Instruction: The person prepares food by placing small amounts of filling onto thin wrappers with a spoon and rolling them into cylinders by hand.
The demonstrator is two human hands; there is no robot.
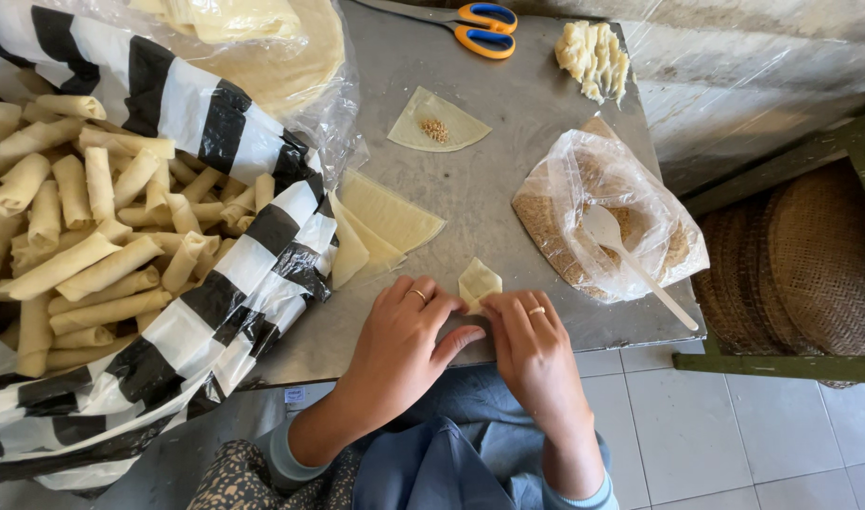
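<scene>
My left hand [402,342] and my right hand [536,351] meet at the near edge of the metal table [508,179]. Together their fingertips pinch a small folded pastry wrapper [477,282], pale yellow, with its pointed flap sticking up. Each hand wears a ring. Just left of the hands lies a stack of flat wrapper pieces [381,225]. Farther back a single wrapper with a spot of brown filling [435,125] rests on the table.
A black-and-white striped bag [225,274] at the left holds several finished rolls [83,236]. A clear bag of brown filling with a white spoon [614,238] sits right. Orange scissors [480,28] and a dough lump [595,59] lie at the back. Woven trays [801,264] stand lower right.
</scene>
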